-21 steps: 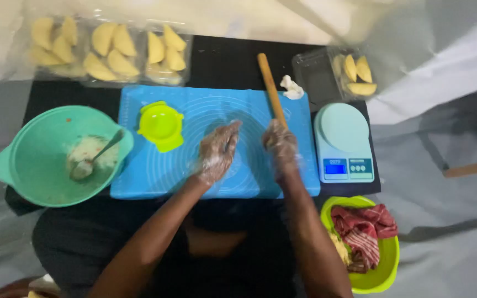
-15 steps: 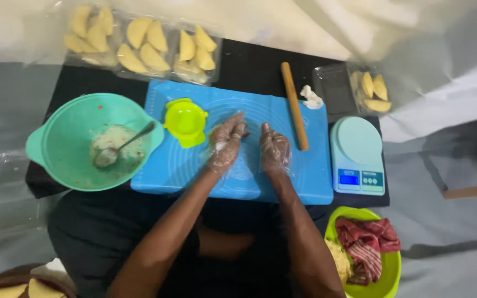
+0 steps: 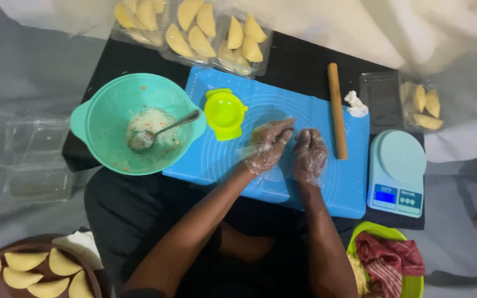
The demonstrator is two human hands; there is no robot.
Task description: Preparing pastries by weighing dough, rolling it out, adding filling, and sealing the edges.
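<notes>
Together, the left hand (image 3: 269,144) and right hand (image 3: 308,153), both in clear plastic gloves, press down side by side on the blue mat (image 3: 238,160), fingers curled; whether dough lies beneath them cannot be told. At one o'clock from the right hand, nearer it than the left, lies the wooden rolling pin (image 3: 337,110), long axis running twelve to six. At ten o'clock from the left hand sits the yellow-green dumpling press (image 3: 224,113). Further at nine, the teal bowl (image 3: 100,143) holds pale filling and a spoon (image 3: 164,129)
</notes>
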